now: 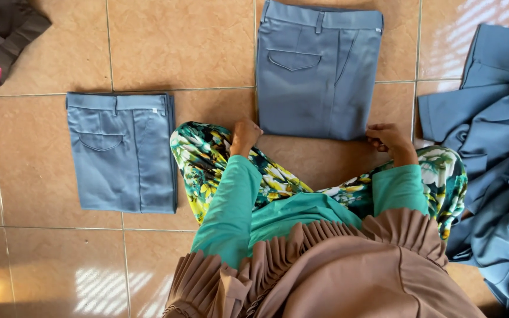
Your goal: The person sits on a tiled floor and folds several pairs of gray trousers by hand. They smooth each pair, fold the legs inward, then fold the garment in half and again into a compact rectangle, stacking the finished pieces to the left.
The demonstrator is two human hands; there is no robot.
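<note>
Brown pleated fabric (325,271) filled the foreground above a tiled floor (178,47). An unfolded heap of blue-grey garments (496,159), cut off at the frame's edge, waited at right. Folded trousers (316,73) lay ahead, a second folded pair (122,152) well apart at left. Right hand (389,138) pinched the nearer trousers' lower corner; left hand (245,134), fingers curled shut, rested just below their hem, whether touching unclear.
</note>
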